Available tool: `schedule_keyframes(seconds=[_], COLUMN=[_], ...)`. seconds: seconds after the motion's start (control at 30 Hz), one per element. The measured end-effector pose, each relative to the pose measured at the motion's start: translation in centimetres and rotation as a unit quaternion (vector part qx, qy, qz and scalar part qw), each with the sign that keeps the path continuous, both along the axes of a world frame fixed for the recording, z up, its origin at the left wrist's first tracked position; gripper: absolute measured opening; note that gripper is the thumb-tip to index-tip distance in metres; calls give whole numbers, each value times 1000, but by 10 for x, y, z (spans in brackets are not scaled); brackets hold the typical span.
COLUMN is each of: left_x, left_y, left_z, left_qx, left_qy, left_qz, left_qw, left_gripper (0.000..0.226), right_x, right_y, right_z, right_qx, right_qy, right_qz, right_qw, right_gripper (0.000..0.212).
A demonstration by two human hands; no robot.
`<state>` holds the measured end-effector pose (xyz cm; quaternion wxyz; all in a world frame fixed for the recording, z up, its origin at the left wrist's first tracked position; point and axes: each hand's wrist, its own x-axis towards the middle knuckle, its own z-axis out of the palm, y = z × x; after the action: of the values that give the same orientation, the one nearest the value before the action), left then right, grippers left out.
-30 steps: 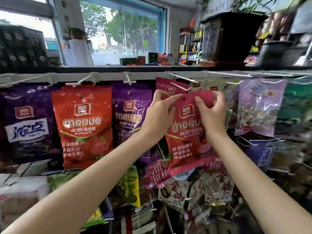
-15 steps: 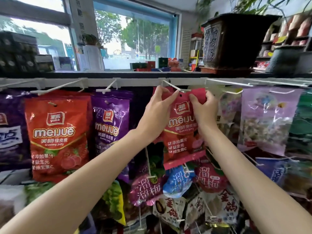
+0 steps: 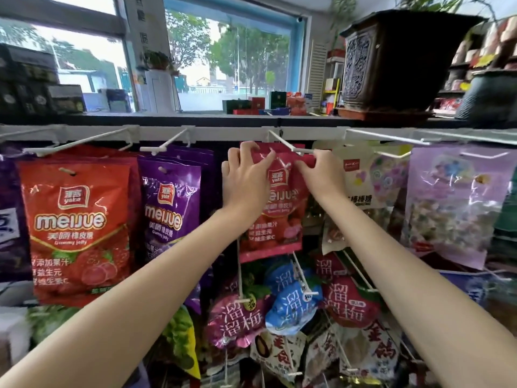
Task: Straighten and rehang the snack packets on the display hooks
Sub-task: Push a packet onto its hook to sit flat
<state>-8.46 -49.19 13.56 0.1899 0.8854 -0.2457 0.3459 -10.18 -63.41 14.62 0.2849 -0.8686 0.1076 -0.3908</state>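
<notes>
Both hands, left hand (image 3: 246, 177) and right hand (image 3: 321, 175), pinch the red gummy packet (image 3: 279, 219) top just under the white hook (image 3: 285, 142); keep its hole level and slide it on.

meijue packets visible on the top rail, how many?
3. Orange-red packet hanging at left; purple packet beside it; red packet gripped at its top by the left hand and right hand. More may hang behind each.

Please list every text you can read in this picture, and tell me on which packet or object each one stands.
"yake", "meijue", "Gummy jelly": orange-red packet.
"yake", "meijue": purple packet.
"yake", part of "meijue": red packet that both hands hold.
"溜溜梅": magenta pouch.
Smaller print on the packets, shelf boxes: too blurred.
</notes>
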Motion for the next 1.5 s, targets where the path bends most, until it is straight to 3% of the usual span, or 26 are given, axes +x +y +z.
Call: schedule_keyframes(seconds=[0.13,0.23,0.33,0.43,0.53,0.7,0.8,0.87,0.97,1.07,1.13,1.2,1.33,1.5], left_x=[12,2,-24,-42,-49,-56,-40,-24,-7,10,19,24,21,21], left_y=[-15,-14,10,51,90,145,198,236,280,306,315,318,320,322], left_z=[11,12,-5,-15,-12,-1,-5,-9,-14,-15,-15,-14,-10,3], left_qx=[44,26,-50,-143,-177,-179,-242,-282,-330,-316,-286,-272,-300,-293], left_qy=[98,130,8,-131,-186,-201,-181,-137,-44,47,121,184,189,186], left_qz=[55,11,-102,-168,-214,-310,-228,-148,-71,-42,-81,-124,-140,-143], left_qw=[993,991,994,966,943,912,926,938,940,947,947,936,924,927], left_gripper=[63,63,50,31,23,22,22,25,29,34,36,37,37,42], right_x=[16,12,-13,-41,-48,-50,-48,-43,-25,-11,-6,-4,-6,-13], right_y=[-3,9,35,74,112,188,238,264,284,291,294,298,306,304], right_z=[7,-1,-14,-12,4,14,10,6,-7,-17,-20,-21,-15,-3], right_qx=[18,58,131,154,129,46,-70,-74,-33,143,237,254,224,328], right_qy=[53,-30,-205,-342,-363,-396,-361,-276,-69,60,64,48,9,27], right_qz=[-10,-23,-6,32,43,46,152,198,166,168,158,125,95,152], right_qw=[998,998,970,926,922,916,917,938,983,974,956,958,970,932], right_gripper=[27,24,29,28,26,23,20,19,39,63,67,67,55,22])
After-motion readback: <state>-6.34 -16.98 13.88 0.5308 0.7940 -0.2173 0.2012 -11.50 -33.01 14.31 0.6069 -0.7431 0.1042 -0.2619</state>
